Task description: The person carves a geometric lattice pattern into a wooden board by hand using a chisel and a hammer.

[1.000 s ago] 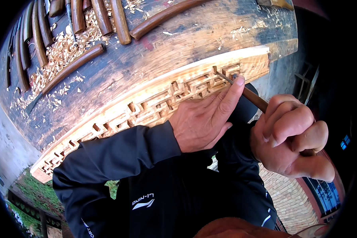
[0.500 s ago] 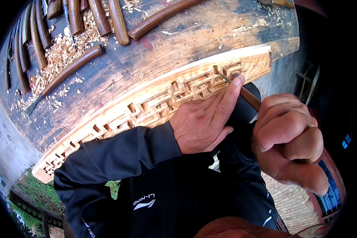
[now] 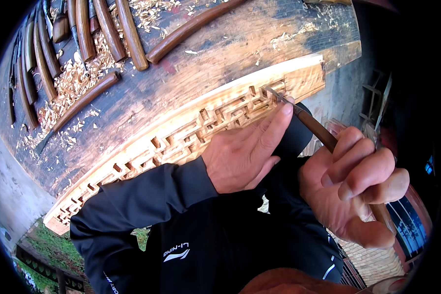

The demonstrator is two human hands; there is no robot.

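From my remote view, carved board [image 3: 179,134] lies aslant along near side of workbench [image 3: 230,51], ahead of both hands. Left hand [image 3: 240,159] rests over board's near edge, digits laid out, index fingertip against chisel [image 3: 317,130] near its blade. Right hand [image 3: 350,188], off board to right and closer to body, curls round chisel's wooden handle. 2 hands apart. I see chisel tip at carved recesses toward board's right end. Wood shavings [image 3: 69,90] and wooden-handled tools [image 3: 109,30] lie beyond board, upper left.
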